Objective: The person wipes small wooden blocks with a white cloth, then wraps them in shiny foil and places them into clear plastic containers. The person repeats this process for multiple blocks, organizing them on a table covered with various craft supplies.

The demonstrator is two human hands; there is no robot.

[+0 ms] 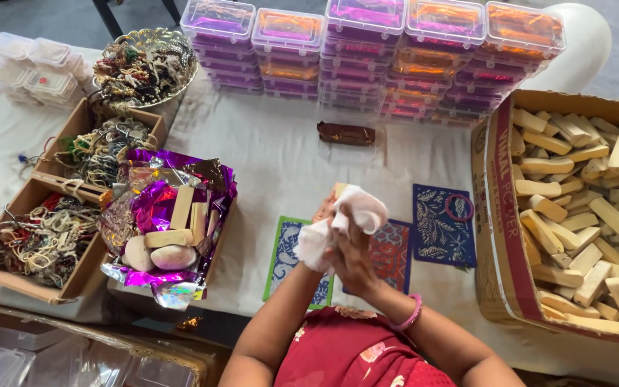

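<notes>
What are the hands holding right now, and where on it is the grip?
Both hands, the right hand and left hand, hold a white cloth bunched around a pale wooden stick; only the stick's top end shows.

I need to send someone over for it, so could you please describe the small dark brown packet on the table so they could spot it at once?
Start at the wall of stacked clear boxes with purple and orange contents along the far edge of the white-covered table. Just in front of that stack, near its middle, the brown packet lies flat and alone on the bare cloth. It is the only dark, glossy, oblong thing there, well apart from the patterned blue cards.
</notes>
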